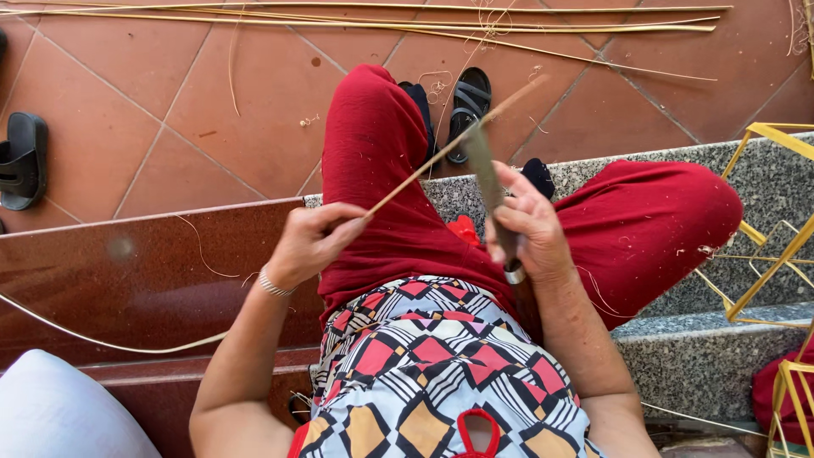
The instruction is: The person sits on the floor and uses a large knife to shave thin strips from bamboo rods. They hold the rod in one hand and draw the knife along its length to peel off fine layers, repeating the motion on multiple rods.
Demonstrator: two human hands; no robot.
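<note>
Bamboo strip (441,153), thin and pale, slants from the left hand (309,242) up toward the sandals (462,106) on the tiled floor (212,110); its far end blurs. That hand's grip is pinched together on the strip's lower end. The right hand (526,229) has its grip clamped on a knife (490,182), whose handle is mostly hidden in the fist and whose blade is smeared by motion where it meets the strip. Both work above red-trousered knees. Yellow frames (776,254) at right are cut off by the edge.
</note>
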